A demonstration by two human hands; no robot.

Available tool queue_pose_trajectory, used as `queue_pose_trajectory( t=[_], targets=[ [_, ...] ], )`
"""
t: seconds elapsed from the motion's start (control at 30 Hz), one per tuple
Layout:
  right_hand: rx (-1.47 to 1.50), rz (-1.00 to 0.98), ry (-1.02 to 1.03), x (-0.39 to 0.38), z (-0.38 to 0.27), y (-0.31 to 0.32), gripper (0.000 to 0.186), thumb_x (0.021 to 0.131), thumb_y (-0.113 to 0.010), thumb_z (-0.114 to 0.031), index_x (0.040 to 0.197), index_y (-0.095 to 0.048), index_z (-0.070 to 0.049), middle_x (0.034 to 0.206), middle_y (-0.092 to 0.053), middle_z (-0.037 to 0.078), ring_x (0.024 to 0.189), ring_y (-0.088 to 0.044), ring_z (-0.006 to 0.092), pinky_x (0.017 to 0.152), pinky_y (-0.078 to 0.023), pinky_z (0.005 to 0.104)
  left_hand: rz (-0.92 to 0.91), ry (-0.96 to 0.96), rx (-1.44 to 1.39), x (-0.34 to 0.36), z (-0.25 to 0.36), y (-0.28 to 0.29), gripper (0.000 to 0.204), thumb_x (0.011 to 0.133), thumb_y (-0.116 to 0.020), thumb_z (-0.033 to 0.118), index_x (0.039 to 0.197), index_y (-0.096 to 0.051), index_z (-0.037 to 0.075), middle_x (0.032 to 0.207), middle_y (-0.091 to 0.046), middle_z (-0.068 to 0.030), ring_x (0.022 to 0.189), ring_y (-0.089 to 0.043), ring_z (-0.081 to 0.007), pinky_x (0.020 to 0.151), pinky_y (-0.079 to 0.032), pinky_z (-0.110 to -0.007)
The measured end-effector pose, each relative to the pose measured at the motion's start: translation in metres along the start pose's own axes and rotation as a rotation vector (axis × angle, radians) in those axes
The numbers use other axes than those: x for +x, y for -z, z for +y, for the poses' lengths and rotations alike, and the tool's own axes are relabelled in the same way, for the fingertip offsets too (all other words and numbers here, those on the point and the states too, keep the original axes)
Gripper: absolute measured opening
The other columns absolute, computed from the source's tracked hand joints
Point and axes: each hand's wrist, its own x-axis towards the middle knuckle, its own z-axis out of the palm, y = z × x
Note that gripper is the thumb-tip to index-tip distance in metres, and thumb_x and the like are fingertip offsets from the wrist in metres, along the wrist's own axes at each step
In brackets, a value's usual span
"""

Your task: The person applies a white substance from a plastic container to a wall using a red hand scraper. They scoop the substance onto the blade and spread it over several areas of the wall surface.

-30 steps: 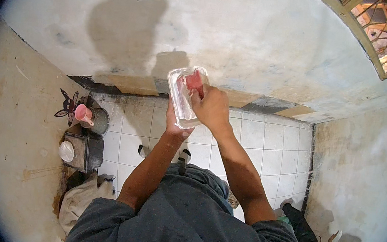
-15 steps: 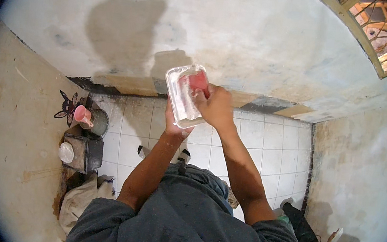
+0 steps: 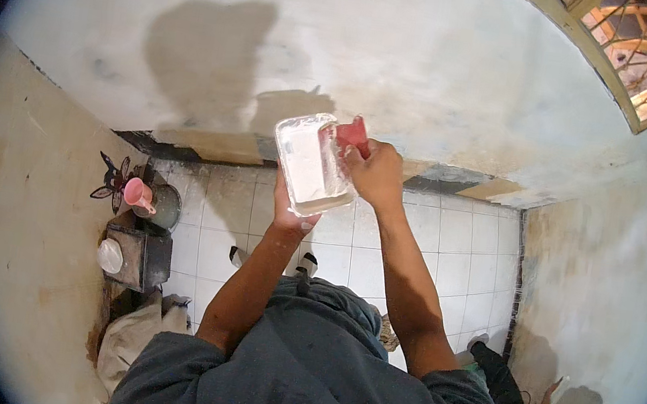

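White paste point(image 3: 301, 163) in a shallow tray point(image 3: 325, 204), a red scraper point(image 3: 355, 132) at its right side.
The tray is cradled from beneath by the left hand point(image 3: 289, 216); it seems light, flexible and slick where smeared, best supported under its base. The stiff-looking scraper is pinched by the right hand point(image 3: 380, 173). Since the earlier frame, the scraper has been shifted right and more paste exposed.
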Motion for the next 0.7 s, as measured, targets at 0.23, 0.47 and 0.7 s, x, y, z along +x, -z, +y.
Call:
queue_pose_trajectory(
  t=[0.23, 0.47, 0.7],
  targets=[
    [-0.033, 0.008, 0.002, -0.006, -0.013, -0.027, 0.024, 0.081, -0.064, -0.023, 0.082, -0.069, 0.001, 0.067, -0.063, 0.022, 0.063, -0.065, 0.0348, 0.06, -0.049, 0.0413, 0.028, 0.086, -0.071, 0.009, 0.0, 0.018, 0.053, 0.098, -0.045, 0.043, 0.14, -0.042, 0.011, 0.136, -0.052, -0.0092, 0.124, -0.052, -0.0274, 0.106, -0.042, -0.044],
    [0.059, 0.036, -0.103, -0.009, -0.007, -0.006, 0.026, 0.081, -0.064, -0.025, 0.081, -0.068, 0.001, 0.07, -0.064, 0.024, 0.065, -0.064, 0.0391, 0.062, -0.05, 0.0432, -0.132, -0.087, 0.227, -0.005, 0.002, -0.007, 0.055, 0.101, -0.035, 0.052, 0.139, -0.045, 0.014, 0.135, -0.054, -0.0081, 0.123, -0.053, -0.0258, 0.107, -0.039, -0.042],
    [0.009, 0.037, 0.006, -0.007, -0.009, -0.013, 0.025, 0.08, -0.065, -0.025, 0.081, -0.068, -0.001, 0.067, -0.064, 0.021, 0.062, -0.065, 0.0357, 0.06, -0.049, 0.0428, 0.064, 0.075, -0.098, 0.006, 0.004, 0.005, 0.059, 0.093, -0.057, 0.04, 0.141, -0.04, 0.011, 0.134, -0.052, -0.0095, 0.125, -0.052, -0.0258, 0.106, -0.042, -0.044]
  ],
)
